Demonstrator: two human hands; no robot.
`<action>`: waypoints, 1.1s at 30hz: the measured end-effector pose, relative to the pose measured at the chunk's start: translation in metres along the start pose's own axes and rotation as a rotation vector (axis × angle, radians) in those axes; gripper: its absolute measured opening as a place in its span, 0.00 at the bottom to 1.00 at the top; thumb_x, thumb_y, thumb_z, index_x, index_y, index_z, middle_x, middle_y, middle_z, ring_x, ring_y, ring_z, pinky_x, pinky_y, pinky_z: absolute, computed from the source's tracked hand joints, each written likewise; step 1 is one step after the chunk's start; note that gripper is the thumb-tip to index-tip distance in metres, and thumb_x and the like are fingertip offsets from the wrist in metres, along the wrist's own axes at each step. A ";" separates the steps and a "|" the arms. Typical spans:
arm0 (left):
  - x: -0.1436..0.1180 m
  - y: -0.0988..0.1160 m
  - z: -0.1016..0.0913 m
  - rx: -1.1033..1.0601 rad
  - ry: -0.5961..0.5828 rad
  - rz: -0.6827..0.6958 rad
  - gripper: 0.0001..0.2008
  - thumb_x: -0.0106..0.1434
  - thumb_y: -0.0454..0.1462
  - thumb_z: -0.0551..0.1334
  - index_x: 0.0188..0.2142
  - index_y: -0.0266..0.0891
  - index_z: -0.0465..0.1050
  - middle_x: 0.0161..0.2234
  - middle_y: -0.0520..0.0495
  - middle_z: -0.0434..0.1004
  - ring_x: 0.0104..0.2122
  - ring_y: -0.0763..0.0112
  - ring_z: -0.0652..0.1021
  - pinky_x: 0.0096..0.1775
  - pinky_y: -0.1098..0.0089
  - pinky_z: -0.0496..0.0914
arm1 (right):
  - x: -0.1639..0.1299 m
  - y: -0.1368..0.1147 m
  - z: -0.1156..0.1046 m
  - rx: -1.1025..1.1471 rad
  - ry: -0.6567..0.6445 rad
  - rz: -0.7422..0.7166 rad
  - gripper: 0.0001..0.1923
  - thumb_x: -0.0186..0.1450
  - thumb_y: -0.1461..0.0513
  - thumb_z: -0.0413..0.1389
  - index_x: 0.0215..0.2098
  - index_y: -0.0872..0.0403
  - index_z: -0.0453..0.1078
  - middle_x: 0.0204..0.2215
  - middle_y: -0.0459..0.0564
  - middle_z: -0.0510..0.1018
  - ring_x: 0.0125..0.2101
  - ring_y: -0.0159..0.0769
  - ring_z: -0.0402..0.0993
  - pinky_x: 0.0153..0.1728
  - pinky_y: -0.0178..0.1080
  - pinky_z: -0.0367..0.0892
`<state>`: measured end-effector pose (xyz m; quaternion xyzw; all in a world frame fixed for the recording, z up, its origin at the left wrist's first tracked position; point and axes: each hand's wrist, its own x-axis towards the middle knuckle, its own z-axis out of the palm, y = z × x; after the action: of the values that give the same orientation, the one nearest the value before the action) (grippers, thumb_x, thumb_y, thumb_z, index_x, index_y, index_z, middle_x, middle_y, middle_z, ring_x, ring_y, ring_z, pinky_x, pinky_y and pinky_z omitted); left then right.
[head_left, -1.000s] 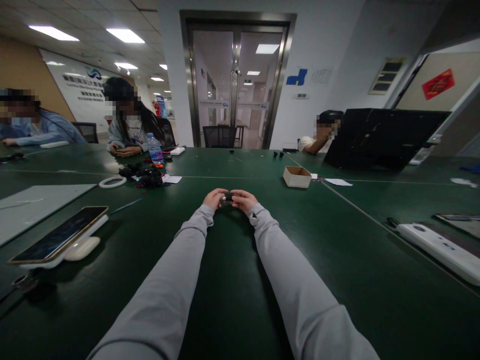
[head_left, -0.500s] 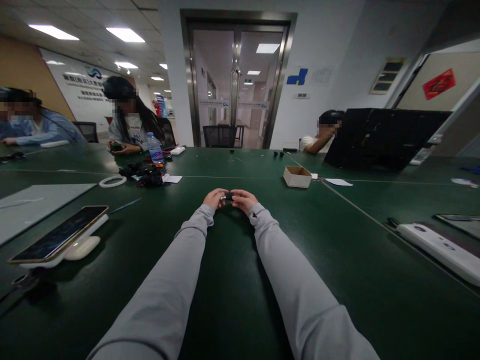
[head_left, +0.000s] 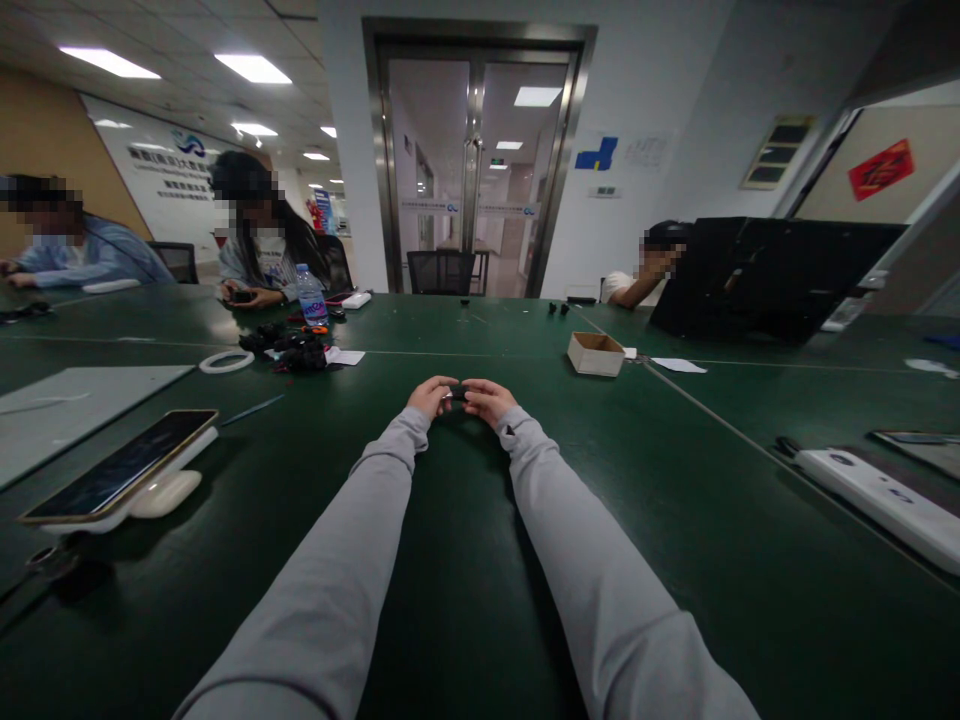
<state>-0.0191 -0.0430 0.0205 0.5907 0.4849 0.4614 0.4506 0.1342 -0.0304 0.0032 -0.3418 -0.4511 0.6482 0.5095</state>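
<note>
held object [head_left: 457, 394]: black, silvery end | sleeves [head_left: 337, 540]: plain grey | table [head_left: 465, 560]: dark green | box [head_left: 595, 361]: off-white, brown inside

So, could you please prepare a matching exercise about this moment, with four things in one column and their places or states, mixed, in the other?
Things:
1. small dark object
2. phone
3. box
4. bottle

Places or states:
A. upright, near a black pile
B. held between the fingers of the left hand and right hand
C. open at the top, beyond the right hand
D. tilted, dark screen facing up

Right pairs: 1-B, 2-D, 3-C, 4-A
</note>
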 end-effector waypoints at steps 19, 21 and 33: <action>0.003 -0.004 0.000 -0.047 0.021 0.023 0.11 0.54 0.34 0.53 0.37 0.34 0.67 0.14 0.56 0.64 0.12 0.80 0.62 0.18 0.78 0.57 | -0.001 0.001 -0.002 -0.031 -0.038 -0.017 0.14 0.47 0.69 0.62 0.33 0.55 0.70 0.27 0.45 0.74 0.23 0.27 0.72 0.26 0.32 0.69; 0.005 -0.008 0.001 -0.063 0.058 0.042 0.08 0.54 0.37 0.55 0.33 0.35 0.66 0.14 0.56 0.63 0.12 0.80 0.62 0.18 0.78 0.57 | 0.001 0.003 -0.001 -0.068 -0.045 -0.025 0.15 0.46 0.69 0.63 0.32 0.54 0.69 0.27 0.45 0.75 0.24 0.28 0.72 0.27 0.34 0.69; 0.004 -0.018 0.009 0.353 0.085 0.150 0.17 0.46 0.48 0.63 0.27 0.37 0.67 0.14 0.57 0.61 0.17 0.78 0.63 0.21 0.75 0.57 | -0.005 0.002 0.019 -0.598 -0.061 -0.102 0.24 0.44 0.69 0.61 0.38 0.53 0.63 0.20 0.38 0.71 0.15 0.24 0.65 0.16 0.29 0.63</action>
<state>-0.0130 -0.0380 0.0017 0.6749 0.5317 0.4260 0.2835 0.1178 -0.0402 0.0085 -0.4338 -0.6536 0.4702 0.4044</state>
